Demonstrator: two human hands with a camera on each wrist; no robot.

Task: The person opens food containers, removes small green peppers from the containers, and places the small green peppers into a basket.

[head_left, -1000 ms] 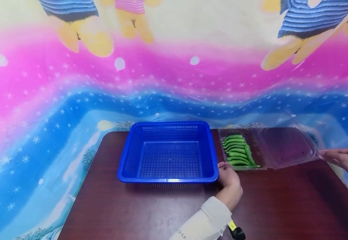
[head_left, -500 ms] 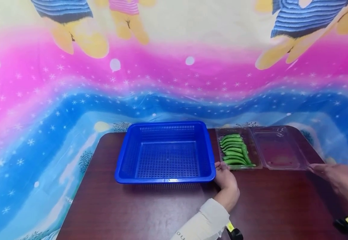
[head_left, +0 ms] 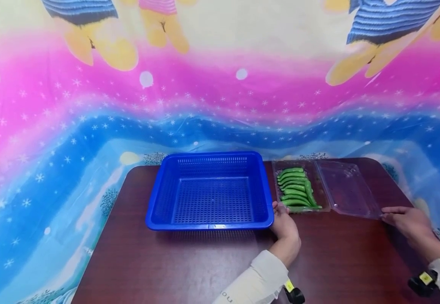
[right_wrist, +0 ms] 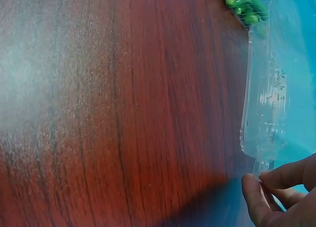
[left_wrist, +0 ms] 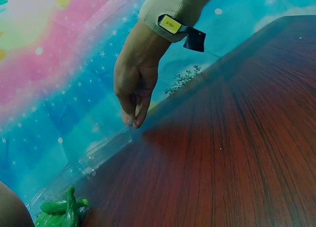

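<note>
A clear plastic clamshell container [head_left: 324,204] stands with its lid swung out to the right. Green chili peppers [head_left: 295,190] lie in a row in its base, one set across the others. My left hand [head_left: 286,226] holds the base's near left corner, between the container and the blue basket; its fingertips are partly hidden. With thumb and fingers my right hand [head_left: 409,223] pinches the outer corner of the lid [head_left: 350,190]. In the right wrist view the right hand [right_wrist: 284,192] grips a small tab at the lid's end.
A blue plastic basket [head_left: 210,227] with a perforated bottom stands left of the container. The dark wood table [head_left: 189,270] ends just behind both, against a patterned cloth backdrop [head_left: 212,97].
My right hand has come leftward and nearer with the lid's outer edge. The lid dropped from a raised slant to nearly flat, then tilted again. The left hand stays at the corner.
</note>
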